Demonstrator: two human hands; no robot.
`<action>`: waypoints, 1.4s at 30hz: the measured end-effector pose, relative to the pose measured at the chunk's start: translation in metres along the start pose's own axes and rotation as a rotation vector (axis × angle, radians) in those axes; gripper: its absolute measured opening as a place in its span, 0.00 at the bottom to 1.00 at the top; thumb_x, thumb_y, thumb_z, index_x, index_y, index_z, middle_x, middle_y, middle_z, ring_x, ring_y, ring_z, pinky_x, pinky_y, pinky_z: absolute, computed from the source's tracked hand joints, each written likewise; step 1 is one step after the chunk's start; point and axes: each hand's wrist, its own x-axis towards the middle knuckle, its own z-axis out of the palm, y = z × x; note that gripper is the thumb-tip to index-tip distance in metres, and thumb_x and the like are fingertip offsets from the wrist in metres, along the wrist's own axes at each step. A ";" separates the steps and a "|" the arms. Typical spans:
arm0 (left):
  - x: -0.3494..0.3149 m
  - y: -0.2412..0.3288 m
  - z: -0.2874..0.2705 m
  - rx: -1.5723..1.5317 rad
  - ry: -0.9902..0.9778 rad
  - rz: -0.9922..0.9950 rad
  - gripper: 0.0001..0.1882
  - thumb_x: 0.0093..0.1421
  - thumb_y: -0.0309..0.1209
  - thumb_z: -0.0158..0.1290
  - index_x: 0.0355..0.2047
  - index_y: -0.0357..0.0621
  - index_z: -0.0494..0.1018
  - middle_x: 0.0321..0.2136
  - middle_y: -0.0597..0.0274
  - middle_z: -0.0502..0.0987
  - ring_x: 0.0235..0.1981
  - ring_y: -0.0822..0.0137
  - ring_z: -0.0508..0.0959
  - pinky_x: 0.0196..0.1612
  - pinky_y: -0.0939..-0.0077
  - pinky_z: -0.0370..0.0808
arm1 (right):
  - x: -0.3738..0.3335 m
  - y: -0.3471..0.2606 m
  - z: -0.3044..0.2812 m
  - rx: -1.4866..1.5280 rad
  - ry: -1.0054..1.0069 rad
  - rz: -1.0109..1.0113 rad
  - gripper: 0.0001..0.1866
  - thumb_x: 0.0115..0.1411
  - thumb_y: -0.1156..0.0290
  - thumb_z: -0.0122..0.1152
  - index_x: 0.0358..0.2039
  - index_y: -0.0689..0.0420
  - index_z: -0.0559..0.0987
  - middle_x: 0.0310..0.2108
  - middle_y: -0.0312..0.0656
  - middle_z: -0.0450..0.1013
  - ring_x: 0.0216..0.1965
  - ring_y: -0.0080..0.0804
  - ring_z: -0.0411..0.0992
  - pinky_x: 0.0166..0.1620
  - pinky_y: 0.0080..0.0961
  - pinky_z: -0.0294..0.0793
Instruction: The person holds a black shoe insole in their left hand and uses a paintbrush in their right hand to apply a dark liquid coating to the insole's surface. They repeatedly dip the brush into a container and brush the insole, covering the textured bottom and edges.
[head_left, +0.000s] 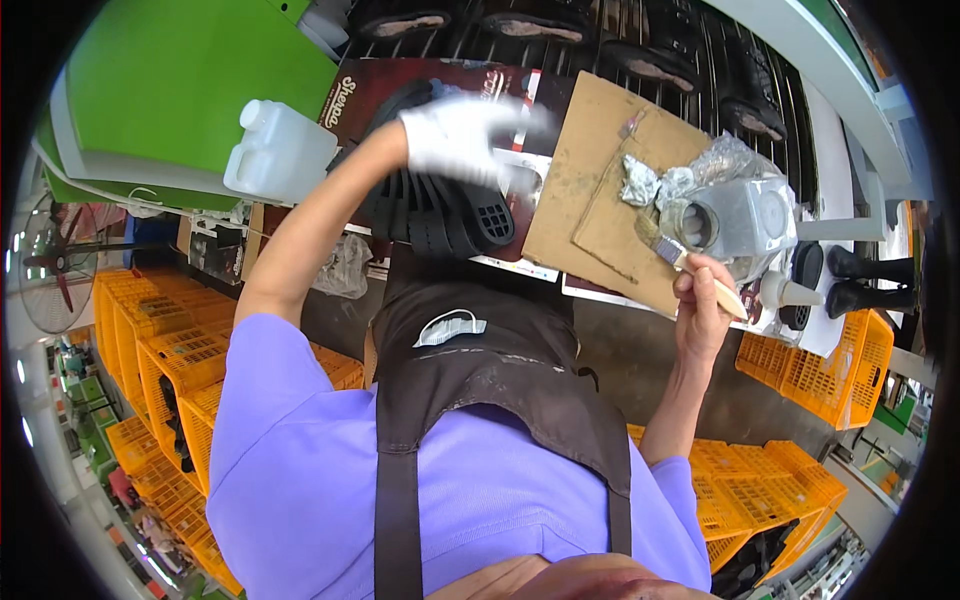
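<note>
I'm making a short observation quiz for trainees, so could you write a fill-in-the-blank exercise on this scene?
1. The right hand grips a ____ beside an open jar.
2. The left hand wears a glove coloured ____.
3. In the picture, the black soles lie to the ____ of the brown cardboard.
4. The plastic crates are coloured ____.

Missing words: brush; white; left; orange.

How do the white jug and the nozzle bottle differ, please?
The white jug is larger; the nozzle bottle is smaller. The jug has a handle and a short cap, the bottle a tapered tip. The jug is at left, the bottle at right by the paintbrush. Both look whitish.
</note>
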 end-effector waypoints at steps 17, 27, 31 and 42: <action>0.001 0.024 0.031 0.213 -0.501 0.394 0.27 0.41 0.37 0.63 0.41 0.41 0.67 0.35 0.53 0.67 0.37 0.53 0.69 0.39 0.63 0.70 | 0.037 -0.032 -0.011 -0.702 0.262 -0.176 0.10 0.56 0.69 0.60 0.30 0.64 0.79 0.18 0.32 0.71 0.22 0.12 0.64 0.24 0.12 0.63; -0.046 -0.022 -0.041 -0.445 1.144 -0.441 0.18 0.52 0.37 0.60 0.38 0.38 0.73 0.35 0.59 0.76 0.34 0.67 0.76 0.36 0.77 0.77 | 0.060 0.005 -0.020 -0.914 0.163 -0.171 0.09 0.53 0.68 0.62 0.28 0.62 0.79 0.15 0.42 0.72 0.17 0.18 0.67 0.24 0.21 0.67; -0.064 -0.016 -0.019 -1.525 1.290 -0.563 0.39 0.51 0.55 0.54 0.54 0.41 0.59 0.48 0.45 0.67 0.42 0.51 0.74 0.25 0.81 0.78 | 0.050 -0.003 -0.023 -0.523 0.294 -0.101 0.10 0.54 0.67 0.63 0.30 0.62 0.80 0.19 0.33 0.73 0.19 0.14 0.66 0.22 0.13 0.64; -0.054 0.017 0.103 -2.307 0.594 -0.384 0.34 0.56 0.49 0.52 0.52 0.35 0.61 0.44 0.37 0.68 0.35 0.47 0.75 0.34 0.67 0.77 | 0.044 -0.029 -0.031 -0.593 0.249 0.153 0.13 0.55 0.63 0.62 0.28 0.61 0.78 0.15 0.31 0.69 0.16 0.12 0.63 0.19 0.11 0.61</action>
